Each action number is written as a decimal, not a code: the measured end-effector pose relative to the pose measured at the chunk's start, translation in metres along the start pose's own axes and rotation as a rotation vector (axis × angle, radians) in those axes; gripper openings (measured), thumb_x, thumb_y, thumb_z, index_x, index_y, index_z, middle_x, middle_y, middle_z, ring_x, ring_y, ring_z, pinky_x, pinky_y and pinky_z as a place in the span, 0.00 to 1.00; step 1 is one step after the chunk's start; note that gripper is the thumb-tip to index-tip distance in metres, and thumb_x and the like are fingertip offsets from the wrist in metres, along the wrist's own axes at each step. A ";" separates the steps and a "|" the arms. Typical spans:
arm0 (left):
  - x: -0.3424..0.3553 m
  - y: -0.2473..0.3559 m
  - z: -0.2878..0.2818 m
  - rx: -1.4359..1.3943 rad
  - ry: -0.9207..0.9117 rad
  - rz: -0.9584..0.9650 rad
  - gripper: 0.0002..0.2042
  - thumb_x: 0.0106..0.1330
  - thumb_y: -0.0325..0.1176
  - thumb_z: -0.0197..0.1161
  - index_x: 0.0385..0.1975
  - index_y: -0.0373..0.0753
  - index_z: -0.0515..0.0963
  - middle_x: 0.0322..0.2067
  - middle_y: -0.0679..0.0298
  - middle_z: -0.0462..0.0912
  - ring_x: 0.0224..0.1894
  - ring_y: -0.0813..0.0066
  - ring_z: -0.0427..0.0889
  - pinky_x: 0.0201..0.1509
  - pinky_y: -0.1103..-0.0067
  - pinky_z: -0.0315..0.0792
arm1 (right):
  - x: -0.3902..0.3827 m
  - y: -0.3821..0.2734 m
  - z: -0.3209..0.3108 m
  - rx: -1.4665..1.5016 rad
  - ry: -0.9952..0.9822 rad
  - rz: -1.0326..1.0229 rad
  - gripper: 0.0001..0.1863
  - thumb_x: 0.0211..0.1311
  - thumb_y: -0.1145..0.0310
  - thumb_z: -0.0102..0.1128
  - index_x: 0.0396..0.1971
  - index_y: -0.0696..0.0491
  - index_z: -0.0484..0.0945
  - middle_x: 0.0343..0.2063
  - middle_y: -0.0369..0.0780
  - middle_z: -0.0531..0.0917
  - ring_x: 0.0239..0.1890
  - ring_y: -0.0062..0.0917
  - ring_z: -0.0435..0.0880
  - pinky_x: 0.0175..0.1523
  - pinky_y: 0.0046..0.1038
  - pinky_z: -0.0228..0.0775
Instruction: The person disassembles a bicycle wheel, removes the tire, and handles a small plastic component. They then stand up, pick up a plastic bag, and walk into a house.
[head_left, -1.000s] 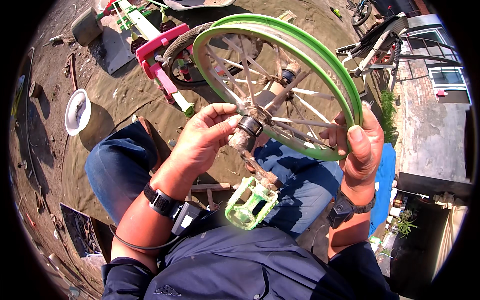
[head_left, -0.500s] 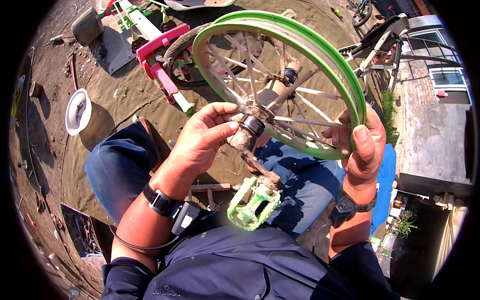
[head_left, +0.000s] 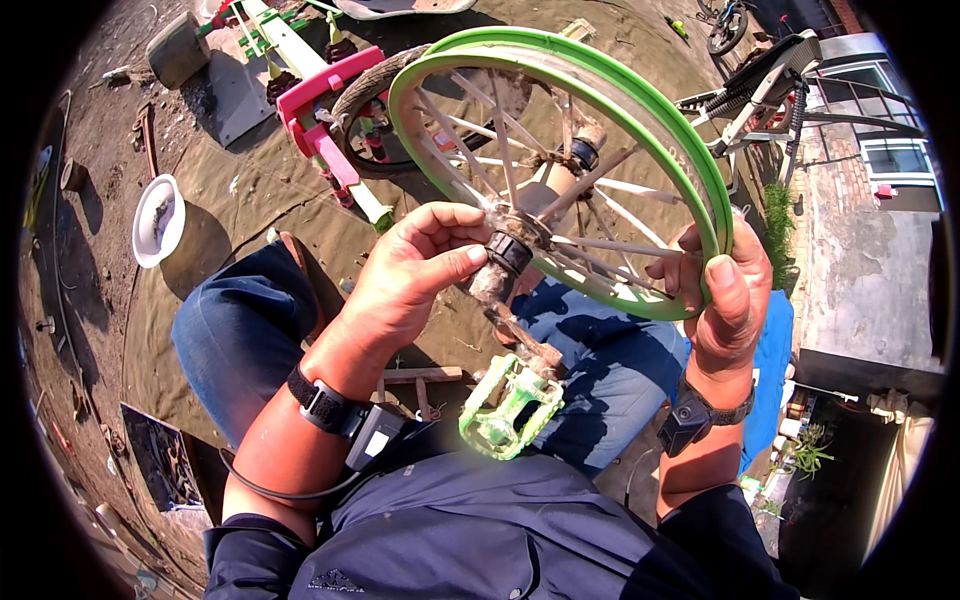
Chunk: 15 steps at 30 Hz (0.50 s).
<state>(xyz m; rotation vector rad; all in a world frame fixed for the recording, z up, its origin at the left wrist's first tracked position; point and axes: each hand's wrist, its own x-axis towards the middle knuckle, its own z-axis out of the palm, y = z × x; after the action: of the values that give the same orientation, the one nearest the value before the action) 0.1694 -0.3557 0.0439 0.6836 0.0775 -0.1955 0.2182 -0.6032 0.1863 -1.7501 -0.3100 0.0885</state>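
Note:
A small green-rimmed bicycle wheel (head_left: pixel 722 190) without a tyre is held up, tilted, between my hands. My right hand (head_left: pixel 732 290) grips its rim on the right side, thumb outside and fingers reaching in behind. At the hub, my left hand (head_left: pixel 425 255) pinches a black ring (head_left: pixel 509 253) on the axle end between thumb and fingers. From the axle a dirty crank arm (head_left: pixel 525 338) runs down to a green pedal (head_left: pixel 511 407), which hangs before my torso. The spokes are pale and dusty.
A pink and green bike frame (head_left: pixel 325 100) lies beyond the wheel, beside a black tyre (head_left: pixel 365 110). A white bowl (head_left: pixel 159 221) stands at left; a box of tools (head_left: pixel 165 460) sits lower left. A black and white frame (head_left: pixel 770 90) is at upper right.
The wheel, with crank and pedal, has shifted very slightly to the right. Both hands keep their places on it; the left fingers have moved a little along with the ring.

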 end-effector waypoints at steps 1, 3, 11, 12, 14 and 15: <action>0.000 0.000 0.000 -0.002 -0.004 -0.003 0.16 0.62 0.22 0.65 0.50 0.35 0.74 0.44 0.62 0.81 0.46 0.76 0.79 0.50 0.79 0.73 | 0.000 0.000 0.000 -0.004 0.004 0.002 0.23 0.57 0.55 0.63 0.40 0.61 0.76 0.23 0.36 0.76 0.15 0.15 0.70 0.34 0.27 0.79; 0.002 -0.001 0.000 -0.007 -0.013 -0.010 0.16 0.62 0.22 0.64 0.50 0.35 0.74 0.45 0.61 0.81 0.47 0.75 0.79 0.51 0.78 0.73 | 0.000 0.000 0.000 -0.010 0.012 -0.001 0.23 0.57 0.55 0.63 0.40 0.61 0.76 0.24 0.36 0.76 0.15 0.15 0.70 0.34 0.27 0.79; 0.001 0.002 0.000 0.032 -0.027 -0.021 0.17 0.62 0.21 0.63 0.51 0.34 0.73 0.47 0.58 0.80 0.49 0.73 0.79 0.55 0.78 0.72 | 0.002 0.002 -0.001 0.014 -0.008 0.008 0.23 0.57 0.54 0.63 0.39 0.61 0.76 0.22 0.36 0.76 0.14 0.15 0.71 0.35 0.28 0.79; 0.001 0.003 0.000 0.038 -0.028 -0.018 0.17 0.62 0.21 0.63 0.52 0.34 0.73 0.47 0.58 0.80 0.48 0.73 0.79 0.55 0.78 0.72 | 0.002 0.003 -0.002 0.023 -0.016 0.013 0.23 0.57 0.54 0.63 0.39 0.61 0.76 0.20 0.35 0.75 0.14 0.15 0.71 0.34 0.28 0.79; 0.000 0.006 0.004 0.052 -0.036 -0.027 0.17 0.62 0.22 0.64 0.52 0.34 0.73 0.47 0.59 0.80 0.48 0.74 0.79 0.55 0.78 0.72 | 0.003 0.003 -0.002 0.027 -0.017 0.020 0.23 0.57 0.54 0.63 0.39 0.62 0.76 0.18 0.35 0.74 0.14 0.15 0.70 0.34 0.28 0.79; 0.000 0.008 0.006 0.059 -0.038 -0.030 0.18 0.62 0.22 0.64 0.52 0.34 0.73 0.47 0.60 0.80 0.48 0.74 0.79 0.55 0.78 0.72 | 0.003 0.004 -0.002 0.022 -0.012 0.023 0.24 0.57 0.54 0.63 0.39 0.62 0.76 0.17 0.34 0.74 0.14 0.15 0.70 0.34 0.28 0.79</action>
<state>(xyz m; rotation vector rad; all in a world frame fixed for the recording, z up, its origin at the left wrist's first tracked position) 0.1708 -0.3532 0.0534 0.7374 0.0455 -0.2408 0.2224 -0.6045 0.1834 -1.7319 -0.2965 0.1190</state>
